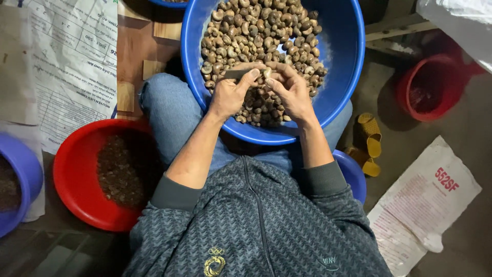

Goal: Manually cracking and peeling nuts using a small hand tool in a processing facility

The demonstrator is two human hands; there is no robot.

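Blue basin (343, 56), upper centre of frame, resting on the person's lap: heaped with brown shelled nuts (256, 31).

Left hand (231, 94), over the heap: closed round a small dark blade (237, 74).

Right hand (292, 92), touching the left at the fingertips: pinching a single nut (267, 72).

Red basin (77, 174), lower left: dark husk scraps inside.

Purple tub (23, 169), far left edge.

Red bucket (430, 87), upper right.

Yellow sandals (368, 143), right of centre, on the floor.

Printed sacks, upper left and lower right.

The floor (464, 128) carries a red basin (69, 179) left and below the left hand (230, 95). Right of the right hand (292, 92) stand a red bucket (430, 84), yellow sandals (368, 143) and a printed sack (420, 205).
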